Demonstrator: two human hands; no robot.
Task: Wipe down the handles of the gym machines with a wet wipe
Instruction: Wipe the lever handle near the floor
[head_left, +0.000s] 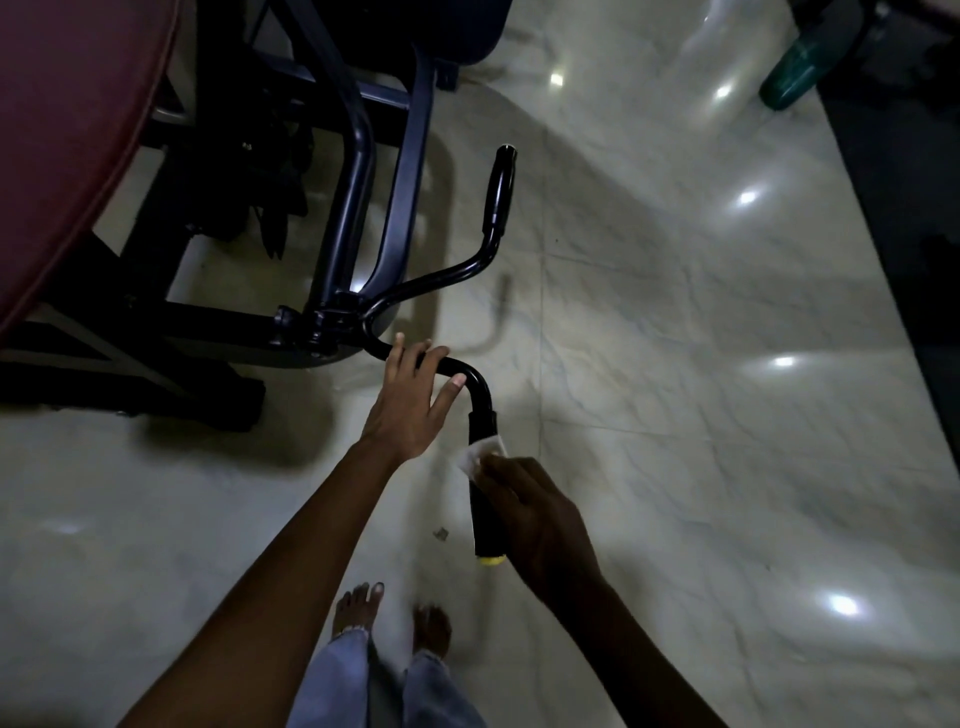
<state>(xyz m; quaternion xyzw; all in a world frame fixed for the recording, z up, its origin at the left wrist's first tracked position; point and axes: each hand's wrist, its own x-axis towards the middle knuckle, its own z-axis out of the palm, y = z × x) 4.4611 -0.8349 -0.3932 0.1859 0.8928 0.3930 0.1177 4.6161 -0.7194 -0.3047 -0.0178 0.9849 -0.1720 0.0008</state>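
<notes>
A black U-shaped handlebar juts from the gym machine (332, 322) toward me. Its near grip (484, 525) is black foam with a yellow end cap. My right hand (540, 519) wraps around this grip and presses a white wet wipe (480, 454) against its upper part. My left hand (410, 400) rests on the bare metal bend (470, 376) just above the grip, fingers laid over the tube and thumb spread. The far grip (501, 187) points away, untouched.
The machine's dark frame and a maroon padded seat (67, 130) fill the upper left. Glossy pale tile floor (675, 415) spreads to the right. A green object (795, 73) and dark matting lie at the upper right. My bare feet stand below the handle.
</notes>
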